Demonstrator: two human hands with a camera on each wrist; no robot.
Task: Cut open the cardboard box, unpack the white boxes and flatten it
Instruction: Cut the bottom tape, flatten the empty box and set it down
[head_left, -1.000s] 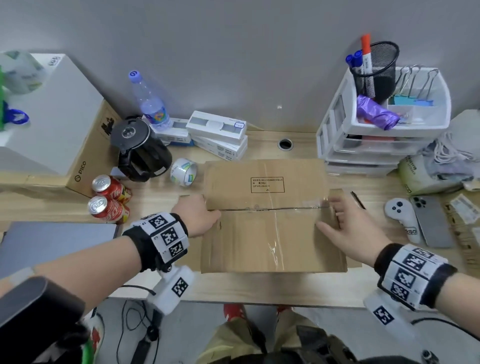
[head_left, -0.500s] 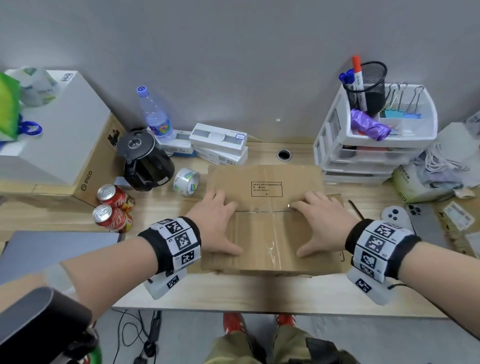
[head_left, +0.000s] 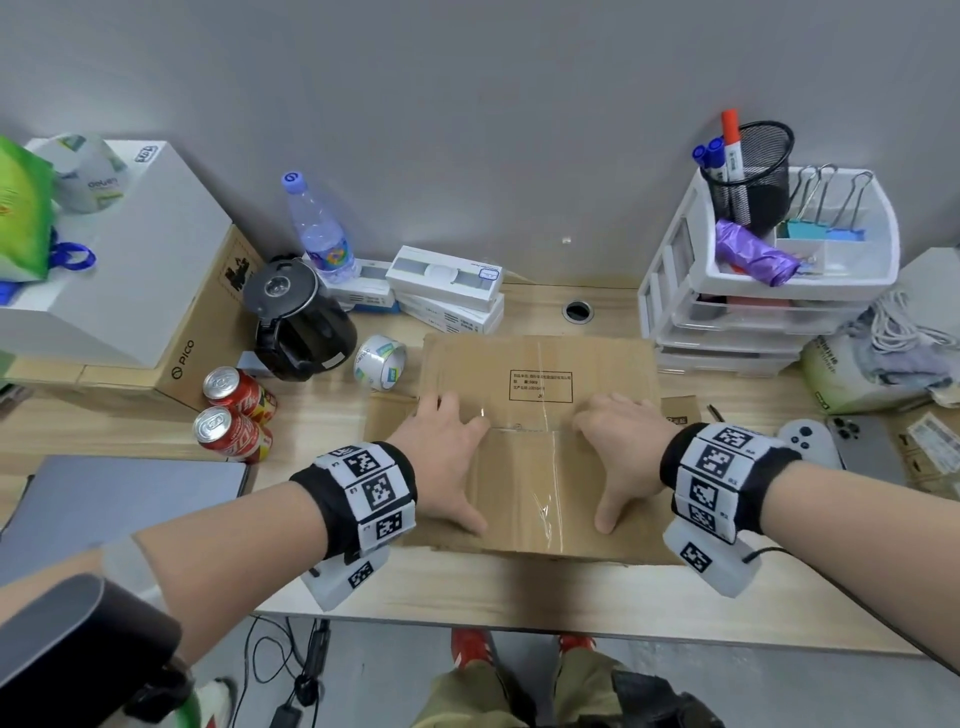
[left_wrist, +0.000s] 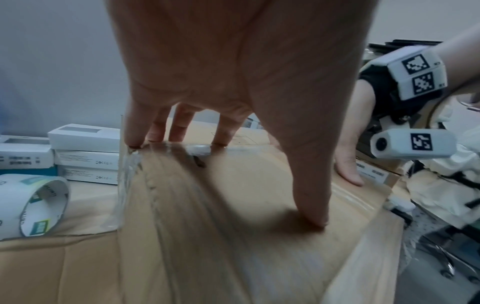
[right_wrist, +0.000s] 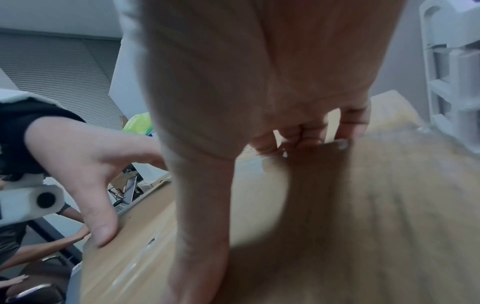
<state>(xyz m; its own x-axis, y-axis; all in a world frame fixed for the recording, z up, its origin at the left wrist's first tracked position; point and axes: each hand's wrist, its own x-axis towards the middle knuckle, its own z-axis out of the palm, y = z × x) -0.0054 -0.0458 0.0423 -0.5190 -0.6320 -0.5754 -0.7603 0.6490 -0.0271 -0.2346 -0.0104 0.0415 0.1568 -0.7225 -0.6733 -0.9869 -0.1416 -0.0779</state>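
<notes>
Hands: left hand (head_left: 445, 457) & right hand (head_left: 623, 451) press cardboard box (head_left: 540, 483).

Plain grey wall (head_left: 467, 130); light wooden desk (head_left: 493, 592); grey floor (head_left: 384, 670) below; possibly window blinds (right_wrist: 59, 67), blurred.

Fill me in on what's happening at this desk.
A person is pressing a flattened cardboard box down on the wooden desk. The left hand and right hand lie spread on it, fingertips at the taped middle seam, thumbs pointing back toward the person. The white boxes are already out, stacked by the wall behind a roll of tape.
</notes>
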